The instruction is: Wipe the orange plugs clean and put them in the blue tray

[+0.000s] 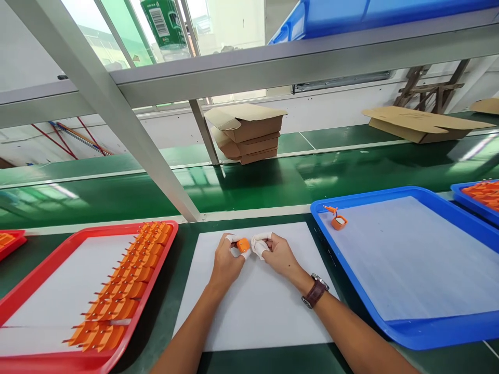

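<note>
My left hand (230, 259) pinches a small orange plastic piece (243, 245) between thumb and fingers, over the white sheet (265, 311). White coverings wrap the fingertips of both hands. Just to the right, my right hand (277, 252) has its thumb and fingers closed together, close beside the orange piece. Whatever it may hold is hidden by the white finger coverings. A watch is on my right wrist. On the left, a red tray (171, 234) carries rows of orange parts (128, 283) with thin pins. One orange piece (339, 222) lies in the blue tray (374, 311) on the right.
A slanted metal post (156, 166) and a crossbar (241, 72) stand beyond my hands. Behind them runs a green surface (265, 182) with stacked cardboard boxes (249, 135). Another blue tray (468, 202) of orange parts sits at far right; a blue bin (351, 21) rests overhead.
</note>
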Motion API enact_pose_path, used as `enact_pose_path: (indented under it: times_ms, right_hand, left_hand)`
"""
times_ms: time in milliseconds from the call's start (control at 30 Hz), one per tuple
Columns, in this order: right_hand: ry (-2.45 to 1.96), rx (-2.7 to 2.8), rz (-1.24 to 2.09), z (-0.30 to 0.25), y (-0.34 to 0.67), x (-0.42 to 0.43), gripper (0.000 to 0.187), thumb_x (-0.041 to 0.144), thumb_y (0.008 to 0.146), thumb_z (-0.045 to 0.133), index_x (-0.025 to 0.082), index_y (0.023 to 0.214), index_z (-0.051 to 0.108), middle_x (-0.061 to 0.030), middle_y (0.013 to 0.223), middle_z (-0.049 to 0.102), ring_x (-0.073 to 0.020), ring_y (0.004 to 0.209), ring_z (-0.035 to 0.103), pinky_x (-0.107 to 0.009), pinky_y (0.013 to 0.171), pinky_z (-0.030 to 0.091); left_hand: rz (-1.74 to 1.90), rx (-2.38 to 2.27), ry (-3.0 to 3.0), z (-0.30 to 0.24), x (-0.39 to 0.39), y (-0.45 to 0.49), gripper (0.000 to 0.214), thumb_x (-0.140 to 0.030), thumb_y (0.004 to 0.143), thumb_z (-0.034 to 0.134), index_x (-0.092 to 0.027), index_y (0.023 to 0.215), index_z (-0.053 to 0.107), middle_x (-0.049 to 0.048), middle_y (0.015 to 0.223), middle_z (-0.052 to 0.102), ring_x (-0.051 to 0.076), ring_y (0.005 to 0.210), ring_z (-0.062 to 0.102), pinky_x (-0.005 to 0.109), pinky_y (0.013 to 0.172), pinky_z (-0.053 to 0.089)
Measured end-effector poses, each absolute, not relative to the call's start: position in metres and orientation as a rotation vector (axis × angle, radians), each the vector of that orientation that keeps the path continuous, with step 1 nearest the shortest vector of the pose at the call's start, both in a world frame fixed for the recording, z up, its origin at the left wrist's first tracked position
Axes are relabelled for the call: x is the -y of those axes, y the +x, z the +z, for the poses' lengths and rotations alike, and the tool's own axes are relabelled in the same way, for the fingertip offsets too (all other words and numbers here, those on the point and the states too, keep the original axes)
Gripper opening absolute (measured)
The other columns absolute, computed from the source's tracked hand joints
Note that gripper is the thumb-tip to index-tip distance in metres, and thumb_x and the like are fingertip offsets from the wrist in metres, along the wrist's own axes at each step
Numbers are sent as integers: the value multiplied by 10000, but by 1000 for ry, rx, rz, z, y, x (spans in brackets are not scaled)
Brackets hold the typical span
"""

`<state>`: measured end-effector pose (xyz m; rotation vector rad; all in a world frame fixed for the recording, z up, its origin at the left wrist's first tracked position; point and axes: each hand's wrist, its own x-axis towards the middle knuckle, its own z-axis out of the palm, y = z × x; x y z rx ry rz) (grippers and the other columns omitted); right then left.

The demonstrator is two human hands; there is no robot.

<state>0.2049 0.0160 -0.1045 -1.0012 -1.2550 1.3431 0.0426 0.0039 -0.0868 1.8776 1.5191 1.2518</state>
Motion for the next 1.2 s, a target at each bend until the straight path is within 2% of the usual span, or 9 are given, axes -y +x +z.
enact_pose_path:
  times_ms: [167, 267, 400, 567, 667, 767, 900, 1033, 1200]
  right_hand:
    - [-1026, 1445, 1232, -107, 204, -12, 274, 193, 710, 608, 201, 972, 686, -36, 900, 716, -182, 791, 658, -300, 695, 528]
    - [-1078, 1419, 1107, -105, 207, -15, 257, 178, 716, 574, 201, 944, 691, -39, 926, 716, -179, 794, 648, -303, 698, 526]
    - [-1033, 1231, 1241, -101, 210, -19, 270, 209, 714, 599, 177, 969, 682, -62, 895, 729, -184, 736, 660, -276, 592, 516]
    - [-970, 1304, 1320, -104, 208, -16, 293, 210, 721, 628, 183, 1006, 691, -68, 930, 729, -201, 809, 674, -293, 648, 533]
    - [-1047, 1452, 1210, -105, 210, -15, 300, 190, 732, 597, 205, 1015, 695, -48, 928, 719, -192, 816, 663, -302, 688, 529]
    - [-1122, 1503, 1041, -102, 215, -18, 290, 157, 732, 552, 212, 975, 699, -40, 936, 705, -188, 831, 647, -315, 731, 519]
    - [-1090, 1350, 1122, -97, 217, -20, 308, 164, 717, 563, 187, 999, 684, -54, 921, 708, -191, 804, 645, -300, 686, 516]
    - [-982, 1377, 1163, -97, 212, -15, 281, 190, 760, 583, 196, 1021, 687, -56, 942, 692, -184, 803, 635, -292, 679, 514]
    - [-993, 1603, 942, -102, 213, -15, 292, 170, 769, 562, 227, 1019, 700, -26, 876, 650, -170, 773, 608, -287, 677, 500]
  left_hand:
    - [1232, -1476, 1915, -85, -2, 43, 304, -58, 685, 634, -222, 938, 594, 0, 916, 582, 163, 818, 611, 337, 754, 550]
    - [1219, -1443, 1912, -83, -1, 45, 249, -122, 723, 672, -227, 932, 586, 0, 911, 580, 161, 805, 602, 337, 750, 548]
    - [1188, -1413, 1916, -83, 1, 48, 229, -172, 754, 682, -238, 946, 577, 4, 936, 583, 163, 815, 604, 332, 743, 549]
    - [1195, -1404, 2000, -86, 1, 46, 271, -83, 728, 623, -235, 942, 557, 3, 937, 573, 157, 793, 598, 310, 701, 534]
    - [1218, -1388, 2036, -87, 0, 44, 298, -51, 715, 608, -235, 943, 556, 0, 923, 564, 152, 783, 586, 305, 695, 527]
    - [1234, -1436, 1950, -85, 0, 44, 273, -117, 736, 667, -237, 959, 566, 3, 937, 565, 159, 800, 594, 320, 721, 538]
    - [1211, -1453, 1920, -82, 1, 45, 266, -153, 747, 688, -238, 970, 571, 4, 941, 568, 164, 808, 593, 336, 735, 544]
    - [1224, -1433, 1918, -83, 0, 44, 274, -122, 753, 667, -234, 982, 566, 6, 954, 569, 161, 821, 592, 337, 745, 545]
    - [1229, -1375, 1957, -87, -1, 43, 301, -83, 737, 667, -237, 978, 571, -4, 939, 571, 153, 807, 585, 319, 753, 525]
